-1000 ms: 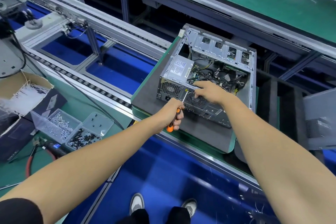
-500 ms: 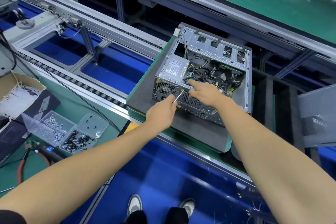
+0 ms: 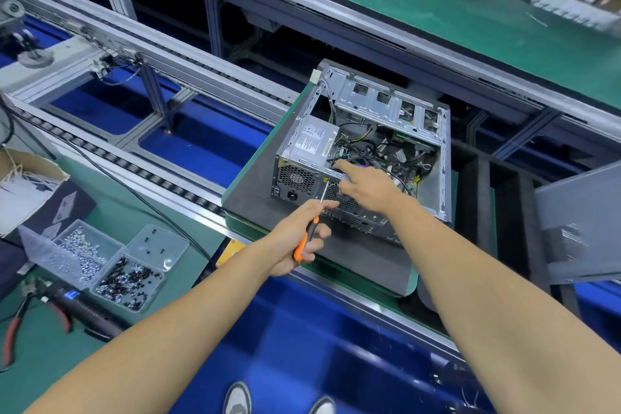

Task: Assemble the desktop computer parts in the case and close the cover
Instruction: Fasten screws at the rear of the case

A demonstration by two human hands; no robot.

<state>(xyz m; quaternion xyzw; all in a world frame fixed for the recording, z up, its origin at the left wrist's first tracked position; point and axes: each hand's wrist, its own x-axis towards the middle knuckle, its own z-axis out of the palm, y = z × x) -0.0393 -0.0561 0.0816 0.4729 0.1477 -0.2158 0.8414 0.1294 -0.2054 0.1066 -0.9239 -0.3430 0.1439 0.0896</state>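
Your left hand (image 3: 299, 235) grips an orange-handled screwdriver (image 3: 311, 228), its tip against the rear panel of the open computer case (image 3: 433, 185) just beside the power supply (image 3: 311, 141). Your right hand (image 3: 366, 188) rests on the case's rear top edge, forefinger stretched straight inward. The case lies on a dark mat (image 3: 353, 255) near the surface's front edge.

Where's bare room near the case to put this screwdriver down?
Bare grey mat in front of the computer case, beside your left hand. Green bench between screw tray and conveyor is narrow. Inside the case is crowded with cables.
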